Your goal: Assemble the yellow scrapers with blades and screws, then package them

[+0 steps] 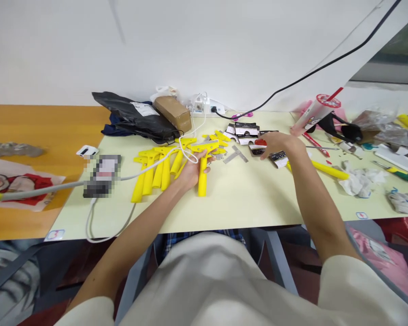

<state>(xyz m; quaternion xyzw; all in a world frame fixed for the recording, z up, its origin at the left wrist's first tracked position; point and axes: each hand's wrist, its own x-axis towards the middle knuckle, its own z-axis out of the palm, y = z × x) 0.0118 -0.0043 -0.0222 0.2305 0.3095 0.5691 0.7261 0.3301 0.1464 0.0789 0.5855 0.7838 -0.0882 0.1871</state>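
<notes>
My left hand (193,172) is closed round a yellow scraper (203,181), its handle pointing down toward me and its wide head at the top. Several more yellow scrapers (165,174) lie side by side to the left of this hand. Small yellow parts and thin metal blades (236,155) are spread just beyond it. On the right, my right hand (275,144) has its fingers curled round the red handle of a screwdriver (323,148), whose metal shaft shows past the wrist. Black-and-white blade packets (246,130) lie under and beside its fingertips.
A white cable (146,168) crosses the scrapers. At the back are a black plastic bag (139,117), a cardboard box (173,113) and a power strip (204,106). To the right stand a cup with a straw (314,115), crumpled tissues (357,179) and a green-yellow tool (399,172).
</notes>
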